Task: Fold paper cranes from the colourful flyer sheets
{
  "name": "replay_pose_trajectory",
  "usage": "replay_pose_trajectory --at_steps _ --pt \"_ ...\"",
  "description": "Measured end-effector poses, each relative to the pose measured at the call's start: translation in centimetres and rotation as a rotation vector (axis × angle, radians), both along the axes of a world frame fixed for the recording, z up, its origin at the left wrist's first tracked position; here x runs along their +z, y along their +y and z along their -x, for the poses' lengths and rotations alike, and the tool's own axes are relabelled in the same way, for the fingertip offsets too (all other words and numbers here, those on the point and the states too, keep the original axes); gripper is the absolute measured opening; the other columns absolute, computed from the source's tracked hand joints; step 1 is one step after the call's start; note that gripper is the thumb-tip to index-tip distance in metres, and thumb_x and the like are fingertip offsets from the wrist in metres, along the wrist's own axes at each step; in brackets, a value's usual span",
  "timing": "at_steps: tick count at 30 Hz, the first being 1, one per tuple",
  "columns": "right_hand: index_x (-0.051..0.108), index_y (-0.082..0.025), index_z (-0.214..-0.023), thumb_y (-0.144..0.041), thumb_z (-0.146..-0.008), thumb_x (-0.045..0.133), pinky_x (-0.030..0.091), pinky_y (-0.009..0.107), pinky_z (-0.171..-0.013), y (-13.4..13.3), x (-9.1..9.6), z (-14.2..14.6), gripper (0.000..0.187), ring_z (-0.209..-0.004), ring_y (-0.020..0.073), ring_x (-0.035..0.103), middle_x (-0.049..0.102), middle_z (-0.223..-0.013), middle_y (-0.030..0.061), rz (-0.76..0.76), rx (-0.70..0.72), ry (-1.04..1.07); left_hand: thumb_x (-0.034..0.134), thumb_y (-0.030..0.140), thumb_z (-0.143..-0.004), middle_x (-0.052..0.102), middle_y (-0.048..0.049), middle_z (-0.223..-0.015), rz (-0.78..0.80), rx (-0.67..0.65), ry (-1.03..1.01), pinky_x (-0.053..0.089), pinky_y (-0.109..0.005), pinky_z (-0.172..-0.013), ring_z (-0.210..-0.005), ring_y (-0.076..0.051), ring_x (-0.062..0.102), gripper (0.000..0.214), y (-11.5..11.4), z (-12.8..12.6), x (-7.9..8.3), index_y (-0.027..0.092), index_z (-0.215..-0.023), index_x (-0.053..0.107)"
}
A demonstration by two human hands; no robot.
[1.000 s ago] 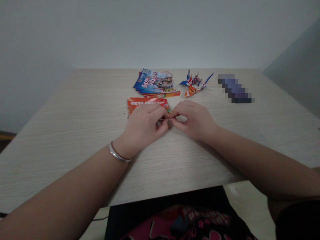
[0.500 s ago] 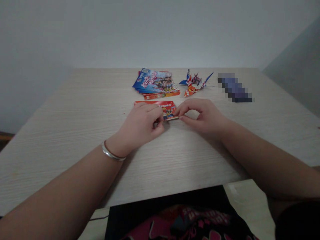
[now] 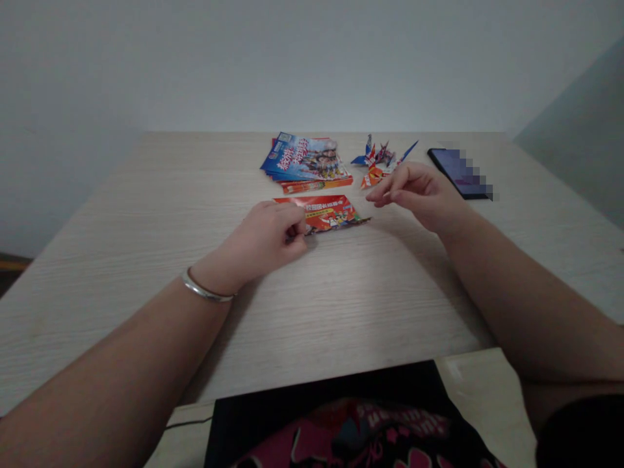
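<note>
A red printed sheet of paper [image 3: 329, 213], folded along its near edge, lies on the table in front of me. My left hand [image 3: 270, 239] covers its left end, fingers curled and gripping the paper near its lower edge. My right hand [image 3: 414, 194] hovers just off the right end of the sheet, fingers bent and slightly apart, with nothing in them. Behind that hand, folded paper cranes [image 3: 377, 161] in blue, orange and white stand close together.
A stack of printed leaflets [image 3: 307, 159], blue on top with orange below, lies at the back. A dark phone [image 3: 461, 170] rests at the back right, partly blurred out. The pale wooden table [image 3: 341, 305] meets a wall [image 3: 312, 65] behind it.
My right hand has let go of the sheet's edge and moved up and to the right. My left hand has shifted a little left, and more of the red sheet shows.
</note>
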State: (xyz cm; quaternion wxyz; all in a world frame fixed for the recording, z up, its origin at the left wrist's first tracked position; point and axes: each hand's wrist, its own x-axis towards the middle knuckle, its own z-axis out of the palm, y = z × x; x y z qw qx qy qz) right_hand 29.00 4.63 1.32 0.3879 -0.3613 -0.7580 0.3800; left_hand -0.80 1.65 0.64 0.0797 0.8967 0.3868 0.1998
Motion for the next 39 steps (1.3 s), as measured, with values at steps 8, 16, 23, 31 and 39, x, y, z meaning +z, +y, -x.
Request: replay_pose_trajectory --at_steps 8,16,23,31,39 --pt "0.079 -0.024 -0.093 -0.043 -0.091 0.071 0.057 0.04 -0.093 -1.4 -1.0 2.4 0.021 -0.094 0.0203 0.073 0.081 -0.096 0.0045 -0.173 -0.023 -0.164 0.056 0.018 -0.08 0.06 -0.0005 -0.065 0.022 0.043 -0.048 0.036 -0.029 -0.062 -0.062 -0.016 0.051 0.011 -0.3 -0.3 0.3 0.02 -0.069 0.057" --pt "0.083 -0.027 -0.085 -0.05 -0.089 0.073 0.059 0.038 -0.085 -0.2 -0.9 0.9 0.025 -0.086 0.0202 0.074 0.081 -0.088 0.0027 -0.145 0.028 -0.106 0.056 0.018 -0.076 0.056 -0.0005 -0.066 0.121 0.059 -0.058 0.033 -0.028 -0.061 -0.062 -0.014 0.047 0.01 -0.3 -0.4 0.6 0.019 -0.067 0.054" --pt "0.082 -0.03 -0.084 -0.057 -0.086 0.077 0.06 0.042 -0.08 1.1 -0.6 -2.3 0.027 -0.082 0.0223 0.074 0.08 -0.084 0.0027 -0.063 -0.01 -0.033 0.054 0.016 -0.074 0.052 0.0018 -0.063 0.177 0.062 -0.048 0.031 -0.028 -0.06 -0.06 -0.013 0.045 0.009 -0.3 0.1 1.0 0.019 -0.066 0.053" --pt "0.08 -0.021 -0.086 -0.042 -0.094 0.068 0.055 0.034 -0.074 0.2 -0.7 -1.0 0.025 -0.078 0.0188 0.072 0.08 -0.084 0.0053 -0.317 0.037 -0.286 0.052 0.023 -0.089 0.064 -0.0024 -0.078 0.06 0.224 -0.116 0.039 -0.029 -0.062 -0.067 -0.016 0.055 0.014 0.1 0.7 0.1 0.018 -0.084 0.065" --pt "0.08 -0.022 -0.102 -0.032 -0.1 0.063 0.054 0.033 -0.088 -0.9 -1.9 4.0 0.019 -0.094 0.0176 0.074 0.083 -0.102 0.0047 -0.548 0.396 -0.449 0.05 0.026 -0.099 0.073 -0.013 -0.107 -0.056 -0.009 0.168 0.051 -0.043 -0.091 -0.102 -0.028 0.065 0.03 -0.2 -0.2 -0.7 0.014 -0.109 0.075"
